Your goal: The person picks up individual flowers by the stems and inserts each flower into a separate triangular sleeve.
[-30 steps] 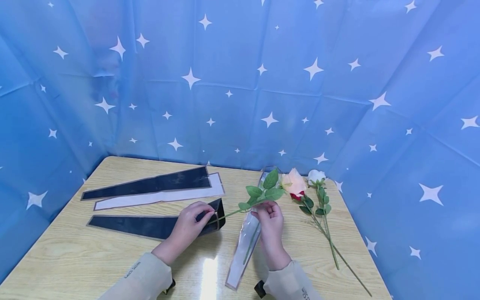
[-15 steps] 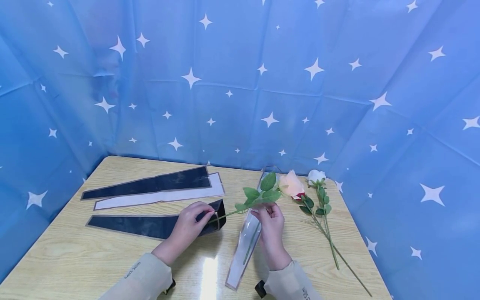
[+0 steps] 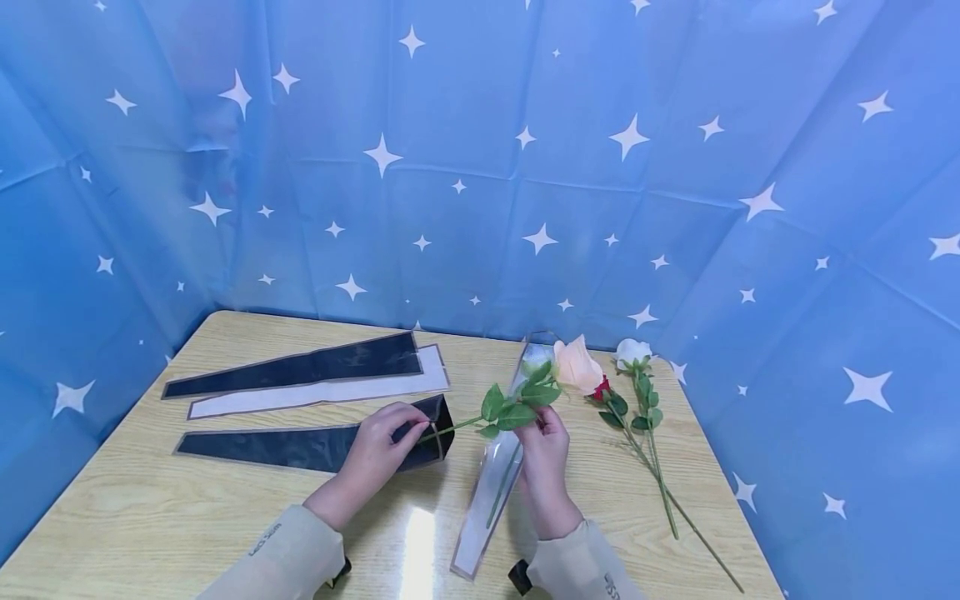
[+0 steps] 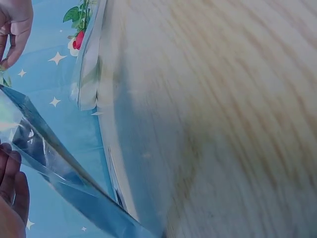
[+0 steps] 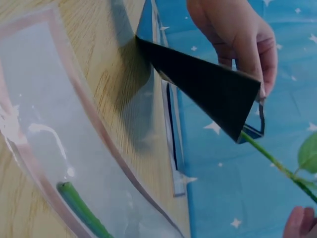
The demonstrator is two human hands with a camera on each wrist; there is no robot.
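My left hand [image 3: 386, 437] pinches the mouth edge of a long black flower sleeve [image 3: 262, 447], holding the mouth spread and a little raised. My right hand [image 3: 546, 462] holds a peach rose [image 3: 576, 367] by its stem, close under the leaves [image 3: 517, 404]. The rose lies slanted, its bloom to the right. In the right wrist view the green stem [image 5: 267, 156] runs into the mouth of the black sleeve [image 5: 208, 91], which hides its lower end. From the left wrist, the sleeve [image 4: 54, 163] looks shiny and tapers away from the fingers [image 4: 21, 196].
A clear sleeve with white backing [image 3: 474, 525] lies below my right hand, a green stem [image 5: 84, 213] inside it. Another black sleeve [image 3: 322, 367] overlaps a white one [image 3: 322, 395] at the back left. A white rose [image 3: 633, 352] and a red rose [image 3: 602, 387] lie crossed at the right.
The peach rose has shifted slightly left toward the black sleeve, and its leaves have turned. More of the red rose shows now. My left hand has stayed in place.
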